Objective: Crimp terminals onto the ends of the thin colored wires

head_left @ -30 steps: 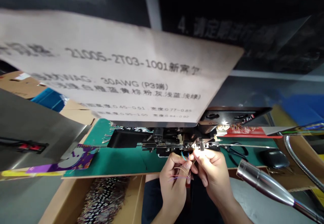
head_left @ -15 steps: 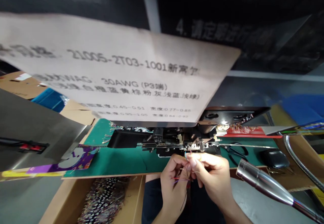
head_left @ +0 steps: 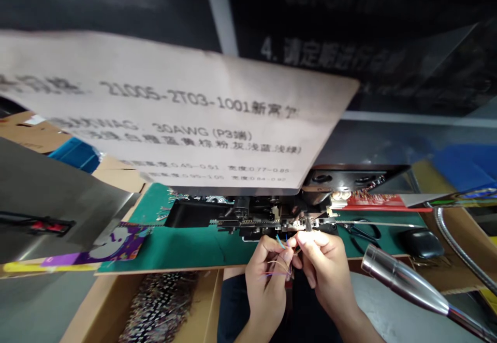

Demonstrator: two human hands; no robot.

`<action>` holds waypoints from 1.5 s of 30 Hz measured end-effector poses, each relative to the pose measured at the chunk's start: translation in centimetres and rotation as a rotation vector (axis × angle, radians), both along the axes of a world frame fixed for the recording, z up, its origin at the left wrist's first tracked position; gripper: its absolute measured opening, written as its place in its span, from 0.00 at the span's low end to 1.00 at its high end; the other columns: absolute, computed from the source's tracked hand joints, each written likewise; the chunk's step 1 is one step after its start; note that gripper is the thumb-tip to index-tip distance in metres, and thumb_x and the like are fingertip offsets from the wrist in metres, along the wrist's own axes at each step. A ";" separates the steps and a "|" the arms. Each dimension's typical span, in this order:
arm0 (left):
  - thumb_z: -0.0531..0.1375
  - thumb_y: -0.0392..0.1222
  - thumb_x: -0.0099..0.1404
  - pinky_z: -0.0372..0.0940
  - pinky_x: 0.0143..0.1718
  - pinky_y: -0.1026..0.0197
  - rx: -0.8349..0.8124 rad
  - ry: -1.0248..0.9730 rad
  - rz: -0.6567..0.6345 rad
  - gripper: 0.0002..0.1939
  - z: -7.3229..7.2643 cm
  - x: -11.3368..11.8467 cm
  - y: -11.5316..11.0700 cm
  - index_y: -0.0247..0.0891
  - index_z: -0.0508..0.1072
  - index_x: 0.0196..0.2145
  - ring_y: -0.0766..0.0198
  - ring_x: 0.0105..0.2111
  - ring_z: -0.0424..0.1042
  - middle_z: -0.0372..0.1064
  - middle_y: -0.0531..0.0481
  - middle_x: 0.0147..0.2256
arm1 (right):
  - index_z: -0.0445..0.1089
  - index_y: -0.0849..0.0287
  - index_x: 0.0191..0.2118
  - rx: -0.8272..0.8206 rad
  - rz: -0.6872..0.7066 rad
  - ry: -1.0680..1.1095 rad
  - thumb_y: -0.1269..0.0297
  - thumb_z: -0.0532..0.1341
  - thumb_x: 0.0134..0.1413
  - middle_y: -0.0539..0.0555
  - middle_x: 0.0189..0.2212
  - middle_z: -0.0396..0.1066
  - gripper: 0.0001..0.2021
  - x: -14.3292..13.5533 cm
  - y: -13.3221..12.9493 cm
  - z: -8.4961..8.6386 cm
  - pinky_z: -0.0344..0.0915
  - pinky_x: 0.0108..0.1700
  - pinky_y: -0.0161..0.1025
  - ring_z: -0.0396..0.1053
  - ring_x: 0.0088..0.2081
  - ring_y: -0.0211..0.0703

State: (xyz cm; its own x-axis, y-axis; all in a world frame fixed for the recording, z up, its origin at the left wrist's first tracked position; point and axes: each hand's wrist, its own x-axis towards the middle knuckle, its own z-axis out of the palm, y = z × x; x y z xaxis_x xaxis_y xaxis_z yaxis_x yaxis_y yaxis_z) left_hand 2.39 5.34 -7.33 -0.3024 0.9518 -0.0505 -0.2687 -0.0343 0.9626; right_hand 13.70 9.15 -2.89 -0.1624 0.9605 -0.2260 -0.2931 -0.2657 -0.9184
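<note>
Several thin coloured wires [head_left: 278,265] are pinched in my left hand [head_left: 267,276], their ends fanning out over the fingers; light-blue and dark-blue tips point up toward the machine. My right hand [head_left: 324,265] is closed beside it, thumb and forefinger together at the front of the machine's metal crimping parts [head_left: 298,223]; what those fingertips hold is too small to make out. Both hands nearly touch. A strip of small terminals [head_left: 252,222] runs across the front of the machine, just beyond the hands.
A printed paper label [head_left: 186,120] hangs on the dark machine housing above. A green mat [head_left: 182,250] lies below, with scissors [head_left: 363,230] and a black rounded object [head_left: 421,243] at right. A metal lamp [head_left: 404,278] juts in. A cardboard box [head_left: 204,307] holds bundled wires.
My right hand has shifted slightly left and up, its fingertips now nearer the crimping parts. The wire ends at my left hand have spread differently, and the blue tips lean left.
</note>
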 end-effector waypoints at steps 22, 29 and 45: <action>0.69 0.52 0.78 0.65 0.25 0.68 0.034 -0.002 -0.020 0.18 0.5 -0.4 0.3 0.40 0.74 0.34 0.67 0.21 0.68 0.72 0.55 0.24 | 0.89 0.60 0.39 0.052 -0.028 -0.213 0.43 0.72 0.68 0.45 0.15 0.65 0.22 0.3 -0.2 0.7 0.62 0.22 0.34 0.57 0.17 0.36; 0.69 0.54 0.78 0.65 0.22 0.68 0.022 0.045 -0.036 0.21 0.2 -0.4 0.2 0.41 0.71 0.31 0.66 0.20 0.69 0.70 0.56 0.22 | 0.86 0.59 0.32 0.064 -0.010 -0.265 0.42 0.70 0.71 0.46 0.14 0.64 0.25 0.4 -0.3 1.0 0.61 0.23 0.36 0.57 0.16 0.36; 0.68 0.51 0.79 0.65 0.25 0.67 0.033 0.009 -0.003 0.18 0.7 -0.4 0.5 0.41 0.72 0.34 0.66 0.22 0.70 0.78 0.51 0.25 | 0.85 0.58 0.31 -0.027 -0.013 -0.042 0.45 0.71 0.73 0.45 0.10 0.63 0.24 -0.1 0.2 -0.5 0.68 0.28 0.37 0.59 0.16 0.37</action>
State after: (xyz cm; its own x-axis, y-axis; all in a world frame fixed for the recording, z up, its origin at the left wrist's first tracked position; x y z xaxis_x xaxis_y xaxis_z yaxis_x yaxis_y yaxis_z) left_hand 1.95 5.79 -6.67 -0.3002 0.9537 -0.0166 -0.2605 -0.0652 0.9633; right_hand 13.63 9.34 -3.36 -0.1392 0.9559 -0.2586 -0.2581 -0.2872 -0.9225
